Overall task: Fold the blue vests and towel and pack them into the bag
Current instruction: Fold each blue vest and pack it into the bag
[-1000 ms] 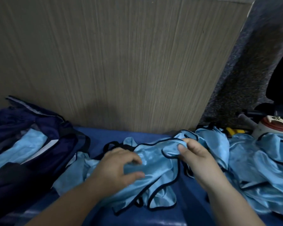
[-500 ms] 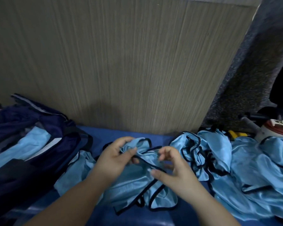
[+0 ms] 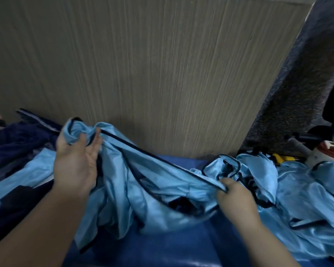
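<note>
A light blue vest (image 3: 143, 189) with black trim hangs stretched between both hands above the blue surface (image 3: 162, 245). My left hand (image 3: 75, 162) is raised at the left and grips one bunched end of it. My right hand (image 3: 235, 197) pinches the black-trimmed edge lower at the right. A heap of more light blue vests (image 3: 301, 193) lies at the right. The dark navy bag (image 3: 17, 143) sits open at the left, with light blue fabric (image 3: 25, 174) lying in it.
A wood-grain panel (image 3: 143, 74) stands upright right behind the work area. At the far right sit a white container with a red lid (image 3: 328, 153), a yellow item (image 3: 280, 158) and dark equipment against a speckled dark wall.
Both hands have moved apart and lifted the vest off the surface, pulling its trimmed edge taut; the left hand rose up and left, the right moved right.
</note>
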The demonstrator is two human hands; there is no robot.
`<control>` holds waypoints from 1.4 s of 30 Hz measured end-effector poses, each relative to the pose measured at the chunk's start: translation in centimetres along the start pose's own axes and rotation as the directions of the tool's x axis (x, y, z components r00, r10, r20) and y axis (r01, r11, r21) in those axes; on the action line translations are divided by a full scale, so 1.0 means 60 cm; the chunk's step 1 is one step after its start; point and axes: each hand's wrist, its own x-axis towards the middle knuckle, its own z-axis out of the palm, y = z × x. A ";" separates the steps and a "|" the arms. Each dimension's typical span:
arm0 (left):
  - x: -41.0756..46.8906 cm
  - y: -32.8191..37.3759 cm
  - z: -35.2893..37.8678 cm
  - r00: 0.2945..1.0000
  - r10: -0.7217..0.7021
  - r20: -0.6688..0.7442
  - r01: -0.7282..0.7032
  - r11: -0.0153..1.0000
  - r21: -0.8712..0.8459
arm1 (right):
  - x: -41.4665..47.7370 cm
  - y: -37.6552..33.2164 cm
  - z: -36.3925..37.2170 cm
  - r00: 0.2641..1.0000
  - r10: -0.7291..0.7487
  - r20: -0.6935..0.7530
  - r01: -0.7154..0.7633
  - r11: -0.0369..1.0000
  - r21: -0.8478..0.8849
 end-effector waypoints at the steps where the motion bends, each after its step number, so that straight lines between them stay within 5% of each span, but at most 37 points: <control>1: 0.004 0.005 -0.004 0.999 0.027 -0.032 -0.027 1.000 0.003 | 0.006 0.003 -0.010 0.999 0.027 -0.039 -0.024 0.996 0.090; 8: -0.009 -0.005 -0.006 0.988 0.156 -0.017 -0.150 0.967 0.204 | 0.033 0.016 -0.046 0.980 0.182 -0.074 -0.131 0.886 0.445; 13: -0.008 -0.028 -0.019 0.968 -0.145 0.207 -0.020 0.772 0.635 | 0.031 0.031 -0.052 0.943 0.218 0.252 -0.289 0.911 0.294; 15: -0.019 -0.042 -0.019 0.920 -0.273 0.280 -0.047 0.635 0.771 | 0.028 0.026 -0.051 0.923 0.233 0.306 -0.324 0.899 0.293; 18: -0.054 -0.068 -0.007 0.813 -0.405 0.418 -0.113 0.595 0.796 | 0.017 0.007 -0.048 0.915 0.187 0.358 -0.347 0.817 0.461; 22: -0.107 -0.096 0.011 0.628 -0.525 0.574 -0.363 0.455 0.813 | -0.010 -0.032 -0.034 0.899 0.047 0.435 -0.358 0.651 0.669; 25: -0.132 -0.122 0.009 0.514 -0.552 0.656 -0.452 0.475 0.755 | -0.027 -0.049 -0.018 0.895 -0.067 0.442 -0.320 0.594 0.738; 29: -0.142 -0.143 0.004 0.473 -0.544 0.693 -0.484 0.496 0.721 | -0.040 -0.062 -0.002 0.880 -0.131 0.457 -0.313 0.564 0.764; 35: -0.140 -0.141 0.014 0.604 -0.420 0.677 -0.357 0.618 0.701 | -0.026 -0.046 0.016 0.989 -0.001 0.145 -0.106 0.677 0.728; 39: -0.129 -0.135 0.016 0.743 -0.382 0.550 -0.241 0.613 0.752 | -0.026 -0.037 0.009 0.918 -0.262 -0.297 0.373 0.824 0.426; 42: -0.130 -0.126 0.023 0.794 -0.365 0.487 -0.191 0.610 0.769 | -0.037 -0.042 0.016 0.885 -0.433 -0.170 0.465 0.816 0.344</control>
